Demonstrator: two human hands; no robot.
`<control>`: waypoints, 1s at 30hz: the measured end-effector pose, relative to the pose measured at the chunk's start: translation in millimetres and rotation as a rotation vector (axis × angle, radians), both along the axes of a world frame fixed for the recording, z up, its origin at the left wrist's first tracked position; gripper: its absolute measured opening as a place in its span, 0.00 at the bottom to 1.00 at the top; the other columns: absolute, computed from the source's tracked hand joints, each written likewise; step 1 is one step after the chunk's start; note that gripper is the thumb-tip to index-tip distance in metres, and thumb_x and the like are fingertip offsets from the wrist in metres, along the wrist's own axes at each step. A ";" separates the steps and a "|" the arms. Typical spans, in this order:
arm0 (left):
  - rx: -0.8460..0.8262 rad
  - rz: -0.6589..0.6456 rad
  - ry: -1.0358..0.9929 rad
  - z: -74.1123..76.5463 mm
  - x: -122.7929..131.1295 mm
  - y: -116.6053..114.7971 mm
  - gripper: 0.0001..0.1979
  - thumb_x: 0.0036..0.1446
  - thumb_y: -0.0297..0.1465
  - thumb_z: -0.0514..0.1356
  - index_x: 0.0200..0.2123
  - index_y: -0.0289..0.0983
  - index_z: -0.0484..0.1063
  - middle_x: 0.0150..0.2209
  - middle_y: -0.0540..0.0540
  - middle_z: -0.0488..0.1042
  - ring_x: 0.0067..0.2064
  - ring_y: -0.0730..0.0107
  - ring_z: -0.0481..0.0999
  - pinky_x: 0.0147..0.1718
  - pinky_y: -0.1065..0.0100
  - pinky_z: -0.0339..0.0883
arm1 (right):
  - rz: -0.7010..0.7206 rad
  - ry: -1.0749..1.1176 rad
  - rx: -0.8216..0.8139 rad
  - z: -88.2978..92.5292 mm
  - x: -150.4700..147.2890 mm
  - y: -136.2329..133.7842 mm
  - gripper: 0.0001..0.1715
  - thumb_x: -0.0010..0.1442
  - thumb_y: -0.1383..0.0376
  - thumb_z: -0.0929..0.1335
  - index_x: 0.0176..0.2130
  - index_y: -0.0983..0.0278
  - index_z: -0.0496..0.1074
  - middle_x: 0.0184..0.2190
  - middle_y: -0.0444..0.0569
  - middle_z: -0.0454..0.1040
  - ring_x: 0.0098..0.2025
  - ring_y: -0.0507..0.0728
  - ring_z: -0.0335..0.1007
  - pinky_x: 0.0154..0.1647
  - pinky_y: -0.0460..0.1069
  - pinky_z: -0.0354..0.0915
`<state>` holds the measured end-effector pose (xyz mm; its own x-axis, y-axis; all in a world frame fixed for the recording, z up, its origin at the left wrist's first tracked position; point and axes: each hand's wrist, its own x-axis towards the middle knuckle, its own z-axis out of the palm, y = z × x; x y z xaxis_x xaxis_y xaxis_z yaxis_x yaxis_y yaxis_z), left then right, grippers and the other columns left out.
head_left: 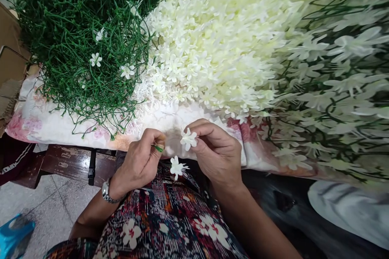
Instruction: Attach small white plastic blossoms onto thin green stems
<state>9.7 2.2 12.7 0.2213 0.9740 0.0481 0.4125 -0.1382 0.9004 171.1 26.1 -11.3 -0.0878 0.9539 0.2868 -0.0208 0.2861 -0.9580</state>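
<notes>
Between thumb and fingers, my left hand (143,161) pinches a green plastic stem (158,148), its tip poking out toward the right. A white artificial flower (178,168) shows just below and right of that hand; whether it joins the held stem I cannot tell. My right hand (217,151) holds a white artificial flower head (189,139) by its edge, with the petals facing up. The two hands are close together but apart, above my lap at the front edge of the flowered cloth (118,139).
A heap of green plastic stems (82,20) covers the back left, with several white flowers on it. Beside it spreads a large pile of white flower heads (219,44). Flowers on stems (328,101) fill the right. A blue plastic object (15,232) is at lower left, near a cardboard box (10,64).
</notes>
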 end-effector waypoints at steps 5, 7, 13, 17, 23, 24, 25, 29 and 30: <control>-0.063 -0.050 0.060 7.7 6.6 3.7 0.04 0.56 0.25 0.48 0.35 0.39 0.58 0.26 0.52 0.64 0.26 0.75 0.65 0.24 0.72 0.57 | 0.106 -0.033 0.100 9.2 1.7 -1.9 0.04 0.53 0.71 0.65 0.32 0.63 0.67 0.38 0.49 0.69 0.40 0.53 0.66 0.40 0.52 0.63; -0.097 -0.075 0.058 8.6 9.8 4.8 0.04 0.56 0.25 0.48 0.33 0.39 0.57 0.26 0.52 0.64 0.26 0.74 0.65 0.24 0.72 0.57 | 0.141 -0.060 0.153 11.7 1.5 -2.7 0.05 0.53 0.71 0.64 0.33 0.62 0.67 0.41 0.50 0.69 0.42 0.54 0.66 0.40 0.53 0.64; -0.087 -0.130 0.149 6.2 15.7 6.3 0.07 0.51 0.22 0.48 0.29 0.40 0.53 0.21 0.54 0.57 0.22 0.74 0.58 0.20 0.71 0.50 | 0.200 -0.084 0.278 10.6 -0.1 -1.7 0.09 0.50 0.75 0.64 0.34 0.64 0.67 0.34 0.49 0.71 0.37 0.54 0.67 0.37 0.53 0.64; -0.113 -0.172 0.170 10.6 18.5 6.1 0.03 0.54 0.27 0.48 0.30 0.39 0.53 0.24 0.53 0.59 0.24 0.74 0.60 0.22 0.71 0.54 | 0.137 -0.061 0.278 6.2 -0.5 -2.2 0.11 0.49 0.77 0.65 0.33 0.65 0.68 0.30 0.47 0.70 0.34 0.52 0.66 0.34 0.51 0.63; -0.166 -0.175 0.238 11.8 21.6 5.0 0.03 0.56 0.29 0.48 0.35 0.38 0.55 0.27 0.51 0.64 0.28 0.72 0.65 0.26 0.70 0.58 | 0.103 -0.018 0.236 -0.8 -0.1 -5.2 0.12 0.49 0.77 0.65 0.33 0.64 0.68 0.29 0.46 0.69 0.34 0.52 0.65 0.33 0.50 0.62; -0.155 -0.178 0.244 11.3 22.0 4.9 0.04 0.56 0.28 0.48 0.37 0.38 0.55 0.28 0.51 0.65 0.28 0.72 0.66 0.26 0.70 0.58 | 0.095 -0.008 0.226 -1.8 0.0 -5.7 0.12 0.49 0.77 0.65 0.33 0.64 0.68 0.29 0.46 0.69 0.33 0.52 0.65 0.33 0.50 0.62; -0.143 -0.181 0.248 11.0 22.5 4.9 0.05 0.56 0.27 0.48 0.37 0.38 0.55 0.28 0.51 0.65 0.28 0.72 0.66 0.26 0.70 0.58 | 0.086 0.002 0.214 -2.7 0.1 -6.1 0.12 0.49 0.77 0.65 0.33 0.64 0.68 0.29 0.46 0.69 0.33 0.52 0.65 0.33 0.50 0.62; -0.127 -0.173 0.206 10.5 24.1 5.0 0.07 0.55 0.24 0.47 0.38 0.38 0.56 0.26 0.52 0.64 0.25 0.75 0.63 0.24 0.71 0.56 | 0.055 0.036 0.182 -4.0 1.1 -7.0 0.11 0.49 0.77 0.65 0.33 0.63 0.68 0.28 0.45 0.68 0.33 0.52 0.64 0.33 0.50 0.61; -0.129 -0.166 0.179 9.9 24.5 4.9 0.06 0.55 0.24 0.47 0.37 0.37 0.57 0.25 0.53 0.63 0.25 0.76 0.62 0.24 0.72 0.56 | 0.057 0.044 0.177 -3.9 1.5 -7.0 0.11 0.49 0.77 0.65 0.33 0.63 0.69 0.28 0.45 0.68 0.33 0.52 0.65 0.33 0.50 0.61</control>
<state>34.2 7.2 22.6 0.3720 0.9193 -0.1283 0.5481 -0.1060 0.8297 172.5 19.1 -15.2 -0.1242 0.8820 0.4545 -0.0824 0.4473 -0.8906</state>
